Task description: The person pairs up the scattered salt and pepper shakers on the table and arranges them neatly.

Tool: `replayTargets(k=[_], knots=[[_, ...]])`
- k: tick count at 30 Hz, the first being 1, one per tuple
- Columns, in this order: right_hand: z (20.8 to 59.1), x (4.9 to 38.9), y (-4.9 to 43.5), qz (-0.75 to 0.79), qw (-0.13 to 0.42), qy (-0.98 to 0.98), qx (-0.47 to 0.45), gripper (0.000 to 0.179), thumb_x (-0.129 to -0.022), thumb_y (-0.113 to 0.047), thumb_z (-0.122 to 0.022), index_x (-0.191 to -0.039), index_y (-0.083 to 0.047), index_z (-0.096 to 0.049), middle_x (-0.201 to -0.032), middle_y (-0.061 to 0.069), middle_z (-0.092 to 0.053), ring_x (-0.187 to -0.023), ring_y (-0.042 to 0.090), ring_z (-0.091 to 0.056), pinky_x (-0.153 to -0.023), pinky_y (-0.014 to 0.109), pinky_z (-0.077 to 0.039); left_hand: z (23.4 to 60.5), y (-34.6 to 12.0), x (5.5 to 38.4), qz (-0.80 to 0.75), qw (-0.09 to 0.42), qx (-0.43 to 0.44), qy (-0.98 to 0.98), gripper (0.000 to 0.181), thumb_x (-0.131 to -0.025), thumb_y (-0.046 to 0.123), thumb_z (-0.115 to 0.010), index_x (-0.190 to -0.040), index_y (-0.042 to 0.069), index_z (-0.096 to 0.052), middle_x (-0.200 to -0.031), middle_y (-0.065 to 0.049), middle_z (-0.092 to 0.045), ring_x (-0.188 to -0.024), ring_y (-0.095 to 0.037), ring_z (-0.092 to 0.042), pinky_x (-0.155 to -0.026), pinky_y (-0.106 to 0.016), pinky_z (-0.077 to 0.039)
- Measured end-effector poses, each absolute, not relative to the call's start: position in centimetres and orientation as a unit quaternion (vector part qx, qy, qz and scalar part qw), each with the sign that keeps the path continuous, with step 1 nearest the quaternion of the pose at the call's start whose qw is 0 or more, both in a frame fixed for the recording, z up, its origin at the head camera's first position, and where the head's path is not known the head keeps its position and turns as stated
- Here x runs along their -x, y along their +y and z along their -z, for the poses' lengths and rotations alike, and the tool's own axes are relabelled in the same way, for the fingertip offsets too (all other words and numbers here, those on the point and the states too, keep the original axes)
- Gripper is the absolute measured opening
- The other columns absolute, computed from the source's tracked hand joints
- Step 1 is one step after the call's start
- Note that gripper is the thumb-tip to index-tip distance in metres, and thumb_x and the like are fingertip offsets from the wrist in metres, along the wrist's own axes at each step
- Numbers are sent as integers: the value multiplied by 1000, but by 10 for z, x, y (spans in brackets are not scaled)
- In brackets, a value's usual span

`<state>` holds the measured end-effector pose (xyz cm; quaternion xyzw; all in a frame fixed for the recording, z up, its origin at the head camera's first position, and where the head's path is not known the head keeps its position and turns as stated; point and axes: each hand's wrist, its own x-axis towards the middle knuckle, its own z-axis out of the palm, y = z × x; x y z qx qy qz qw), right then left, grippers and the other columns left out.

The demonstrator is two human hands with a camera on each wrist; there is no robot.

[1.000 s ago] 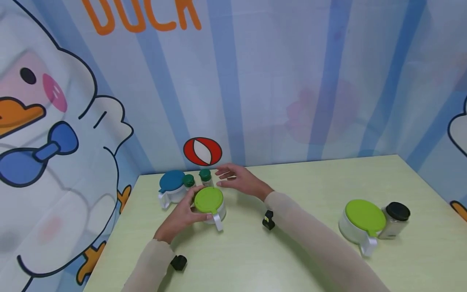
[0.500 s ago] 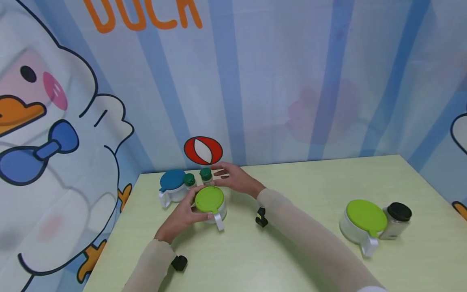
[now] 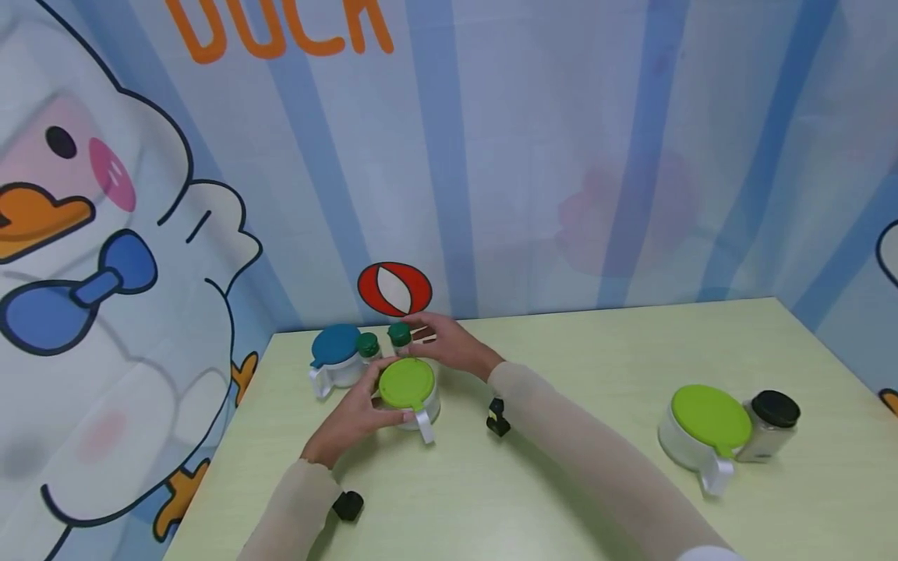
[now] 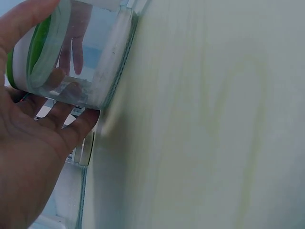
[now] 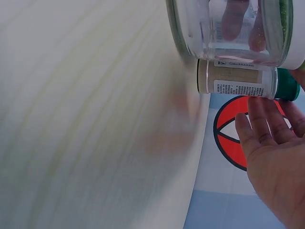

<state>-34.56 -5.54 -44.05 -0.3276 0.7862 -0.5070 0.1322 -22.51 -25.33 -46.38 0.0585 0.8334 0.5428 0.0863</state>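
Note:
My left hand [image 3: 354, 419] grips a clear seasoning jar with a lime-green lid [image 3: 407, 383] and white handle, its thumb in front and fingers behind. In the left wrist view the jar's glass wall [image 4: 102, 57] stands by the table surface. My right hand [image 3: 454, 344] is at a small spice bottle [image 3: 400, 335] with a dark green cap, just behind the jar. The right wrist view shows nearly straight fingers [image 5: 257, 121] against that bottle's side, with the thumb mostly out of frame. A second green-capped bottle [image 3: 368, 345] stands to its left.
A blue-lidded jar [image 3: 335, 347] with a white handle stands at the back left. Far to the right are another lime-lidded jar [image 3: 710, 421] and a black-capped bottle [image 3: 774, 413]. A printed cloth wall [image 3: 519, 195] rises behind the table [image 3: 561, 499].
My right hand has moved left to the green-capped spice bottle, its fingers coming up against it. The left hand keeps its grip on the lime-lidded jar, which has stayed in place.

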Motion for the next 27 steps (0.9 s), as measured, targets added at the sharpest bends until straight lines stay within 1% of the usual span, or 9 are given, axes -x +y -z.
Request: replayTargets(k=[6,10,13,18,23,27], knots=[[441,346,-59,502,127,793,321,54,-95,-31,-73,-145,-20,-55,-137,-1,-60,-125,25,-59,-101,39,-54,464,-252,224,-540,87,-66,834,94,-80,35,-88,-154,30,-30,-161,-1,-29,-146,-32,-32,-115,-58,-37],[439,345,-60,498,122,797,318,50,-95,-29,-73,-143,-21,-58,-133,-2,-63,-121,22,-60,-99,38,-55,464,-253,225,-541,89,-61,834,95,-78,37,-89,-153,31,-31,-160,1,-30,-147,-32,-31,-116,-59,-35],[438,345,-61,496,118,800,317,49,-95,-28,-73,-142,-20,-59,-130,-2,-64,-119,21,-61,-99,37,-55,463,-252,225,-541,93,-54,834,96,-76,38,-90,-153,33,-32,-159,3,-31,-148,-30,-30,-118,-59,-32],[437,344,-62,497,117,799,318,48,-96,-26,-72,-141,-17,-60,-128,-1,-64,-118,22,-62,-100,35,-54,460,-252,226,-536,98,-63,836,97,-78,37,-89,-155,31,-29,-161,1,-28,-148,-30,-29,-119,-61,-29],[436,343,-62,504,121,795,316,47,-96,-25,-72,-140,-13,-59,-127,1,-64,-118,23,-62,-99,34,-55,460,-251,226,-535,105,-64,836,96,-79,35,-88,-155,31,-29,-161,0,-29,-148,-32,-28,-118,-64,-28],[437,343,-61,505,123,795,314,48,-96,-26,-72,-140,-14,-59,-127,1,-65,-117,22,-63,-97,33,-56,460,-251,227,-534,108,-62,836,96,-79,35,-88,-155,30,-29,-161,-2,-29,-148,-33,-28,-117,-66,-27]])
